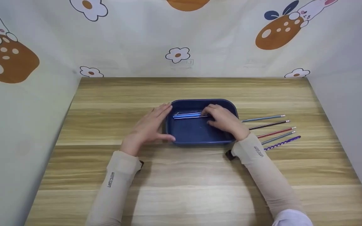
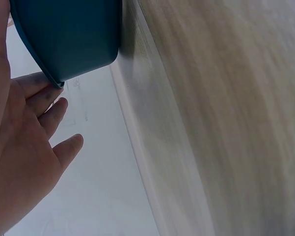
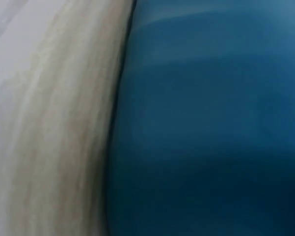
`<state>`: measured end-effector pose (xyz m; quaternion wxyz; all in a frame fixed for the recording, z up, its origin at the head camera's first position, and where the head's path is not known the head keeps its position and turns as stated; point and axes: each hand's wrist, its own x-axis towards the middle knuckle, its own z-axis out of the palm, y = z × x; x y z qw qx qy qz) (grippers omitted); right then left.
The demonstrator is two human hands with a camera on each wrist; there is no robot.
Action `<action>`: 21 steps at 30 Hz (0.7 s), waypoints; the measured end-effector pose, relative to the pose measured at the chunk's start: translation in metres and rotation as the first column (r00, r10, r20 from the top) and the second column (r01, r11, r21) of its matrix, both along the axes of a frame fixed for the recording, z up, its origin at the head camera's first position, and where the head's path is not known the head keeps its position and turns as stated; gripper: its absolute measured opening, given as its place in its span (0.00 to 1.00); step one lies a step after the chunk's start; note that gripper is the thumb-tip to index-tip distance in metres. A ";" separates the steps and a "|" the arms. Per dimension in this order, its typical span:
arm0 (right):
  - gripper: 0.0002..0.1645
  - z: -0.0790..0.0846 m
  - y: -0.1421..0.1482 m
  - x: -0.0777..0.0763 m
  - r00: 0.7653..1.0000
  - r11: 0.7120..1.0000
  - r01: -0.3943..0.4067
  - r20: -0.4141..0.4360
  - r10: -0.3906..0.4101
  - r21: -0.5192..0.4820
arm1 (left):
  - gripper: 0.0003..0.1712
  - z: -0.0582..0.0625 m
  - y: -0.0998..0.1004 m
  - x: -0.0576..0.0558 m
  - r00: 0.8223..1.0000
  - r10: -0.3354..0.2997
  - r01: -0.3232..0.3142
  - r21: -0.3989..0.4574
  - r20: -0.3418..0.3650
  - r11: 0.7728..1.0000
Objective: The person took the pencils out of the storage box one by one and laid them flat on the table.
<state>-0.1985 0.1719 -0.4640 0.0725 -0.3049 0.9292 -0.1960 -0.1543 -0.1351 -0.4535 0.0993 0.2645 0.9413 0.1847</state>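
Observation:
A dark blue rectangular box [image 1: 200,131] without a lid sits on the table. My left hand [image 1: 151,125] is spread along its left side, straight fingers at the rim and the thumb near the front corner. In the left wrist view, fingertips of the left hand [image 2: 27,132] touch the rim of the box [image 2: 73,34]. My right hand [image 1: 223,121] reaches inside, its curled fingers over the right ends of slim blue pens [image 1: 185,115] lying across the box. Those ends are hidden. The box [image 3: 201,113] fills most of the right wrist view, which shows no fingers.
Several pencils [image 1: 276,131] lie in a slanted row on the table right of the box, partly behind the right forearm; one is purple and patterned [image 1: 283,142]. Patterned white sheets [image 1: 137,40] enclose the wooden table [image 1: 193,188] at the back and sides.

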 end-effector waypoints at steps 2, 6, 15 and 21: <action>0.16 -0.001 -0.001 0.000 1.000 1.000 0.003 0.002 -0.003 0.000 | 0.70 0.000 0.000 0.000 1.000 -0.001 0.001 -0.002 -0.001 1.000; 0.14 -0.004 -0.002 0.001 1.000 1.000 -0.005 0.010 0.005 0.006 | 0.70 0.000 0.000 0.000 1.000 -0.005 0.005 -0.005 -0.002 1.000; 0.11 -0.005 -0.002 0.002 1.000 1.000 -0.019 -0.001 0.019 0.006 | 0.70 0.000 0.000 0.000 1.000 0.001 -0.001 -0.003 -0.007 1.000; 0.11 -0.005 0.000 0.003 0.999 0.999 -0.033 0.000 0.034 -0.026 | 0.71 0.000 0.000 0.000 1.000 -0.010 0.010 0.007 -0.007 1.000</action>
